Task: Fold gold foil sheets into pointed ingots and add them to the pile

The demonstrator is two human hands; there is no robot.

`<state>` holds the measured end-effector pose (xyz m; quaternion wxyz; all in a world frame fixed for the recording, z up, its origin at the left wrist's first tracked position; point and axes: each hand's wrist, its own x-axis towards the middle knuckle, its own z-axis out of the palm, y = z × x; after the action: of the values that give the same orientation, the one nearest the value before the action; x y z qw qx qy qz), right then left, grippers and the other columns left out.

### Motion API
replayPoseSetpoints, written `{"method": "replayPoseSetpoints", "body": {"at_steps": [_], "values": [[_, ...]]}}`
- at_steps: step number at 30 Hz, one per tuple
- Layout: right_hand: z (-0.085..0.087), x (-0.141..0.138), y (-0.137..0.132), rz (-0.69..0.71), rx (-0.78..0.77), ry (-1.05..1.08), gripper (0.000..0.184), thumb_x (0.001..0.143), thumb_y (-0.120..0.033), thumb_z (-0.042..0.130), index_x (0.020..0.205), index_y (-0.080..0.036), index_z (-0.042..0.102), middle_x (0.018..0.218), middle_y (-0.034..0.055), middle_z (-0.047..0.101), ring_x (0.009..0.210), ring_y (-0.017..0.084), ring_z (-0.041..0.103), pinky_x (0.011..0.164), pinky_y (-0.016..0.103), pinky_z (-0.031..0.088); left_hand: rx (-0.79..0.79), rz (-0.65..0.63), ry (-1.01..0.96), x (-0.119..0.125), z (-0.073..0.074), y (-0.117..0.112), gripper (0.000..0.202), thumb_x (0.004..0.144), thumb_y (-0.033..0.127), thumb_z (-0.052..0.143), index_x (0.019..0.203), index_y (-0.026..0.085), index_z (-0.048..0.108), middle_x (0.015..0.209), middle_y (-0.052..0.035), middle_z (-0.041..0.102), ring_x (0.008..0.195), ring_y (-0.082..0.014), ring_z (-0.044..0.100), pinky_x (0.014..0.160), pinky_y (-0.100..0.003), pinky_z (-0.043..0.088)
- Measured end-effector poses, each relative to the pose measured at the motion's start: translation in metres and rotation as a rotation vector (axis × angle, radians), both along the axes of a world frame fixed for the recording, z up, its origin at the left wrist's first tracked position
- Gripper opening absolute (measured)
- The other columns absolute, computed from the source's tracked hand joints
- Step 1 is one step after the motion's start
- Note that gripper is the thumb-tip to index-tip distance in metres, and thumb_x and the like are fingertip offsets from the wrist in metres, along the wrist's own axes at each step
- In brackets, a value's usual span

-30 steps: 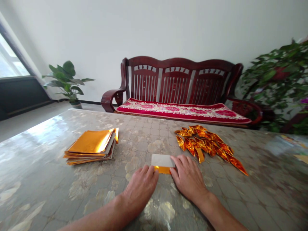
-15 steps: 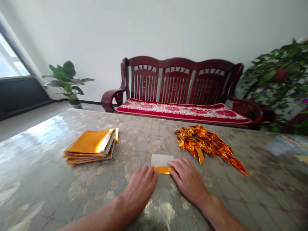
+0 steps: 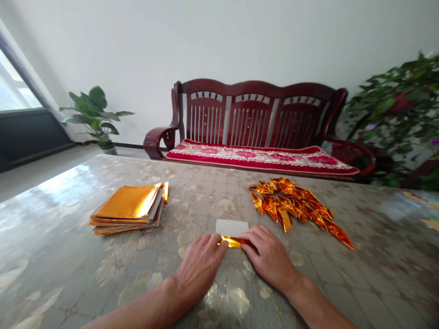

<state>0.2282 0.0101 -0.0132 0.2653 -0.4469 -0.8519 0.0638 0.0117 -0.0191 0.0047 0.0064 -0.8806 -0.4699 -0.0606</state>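
Left hand point(image 3: 200, 269) and right hand point(image 3: 270, 258) pinching a folded gold foil strip point(image 3: 235, 242) on a patterned surface point(image 3: 51, 237)
Both grips are closing on the strip's ends, hidden under the fingertips, as it lies along the near edge of a white sheet point(image 3: 230, 227); forearms are running out of frame, a stack of gold foil sheets point(image 3: 126, 203) lying left, a heap of folded gold pieces point(image 3: 291, 205) right

Was a home living room: dark-red wooden settee point(image 3: 254, 114) with a red floral seat cushion point(image 3: 257, 156) against a white wall point(image 3: 219, 41), potted plant point(image 3: 94, 119) beside the window point(image 3: 13, 82).
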Motion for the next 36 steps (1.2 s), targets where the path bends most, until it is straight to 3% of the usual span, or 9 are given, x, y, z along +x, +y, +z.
{"method": "replayPoseSetpoints", "body": {"at_steps": [5,25,36], "values": [[-0.004,0.002,0.000,0.038,0.060,0.028,0.010,0.095,-0.019,0.056,0.093,-0.022,0.065,0.085,0.0036,0.063,0.085,0.022,0.055,0.078,0.037,0.043,0.047,0.010,-0.033,0.001,-0.004,0.001,0.042,0.093,0.011,0.055,0.132,0.025,0.047,0.124,-0.0064,0.058,0.099,-0.0225,0.060,0.082,-0.037,0.054],[-0.004,0.005,-0.001,0.116,0.046,0.085,0.013,0.094,-0.013,0.054,0.093,-0.021,0.063,0.087,0.0035,0.064,0.085,0.020,0.057,0.077,0.033,0.044,0.146,-0.022,-0.044,-0.002,-0.013,0.006,0.026,0.096,0.021,0.056,0.122,0.025,0.056,0.090,-0.0010,0.062,0.083,-0.0224,0.055,0.072,-0.037,0.041],[0.000,0.003,-0.001,0.098,0.008,0.042,0.013,0.097,-0.020,0.052,0.094,-0.022,0.065,0.089,0.0038,0.066,0.086,0.020,0.056,0.078,0.034,0.044,0.063,-0.034,-0.087,-0.003,-0.011,0.007,0.018,0.095,0.015,0.052,0.108,0.024,0.060,0.093,-0.0010,0.063,0.086,-0.0230,0.056,0.075,-0.037,0.043]]}}
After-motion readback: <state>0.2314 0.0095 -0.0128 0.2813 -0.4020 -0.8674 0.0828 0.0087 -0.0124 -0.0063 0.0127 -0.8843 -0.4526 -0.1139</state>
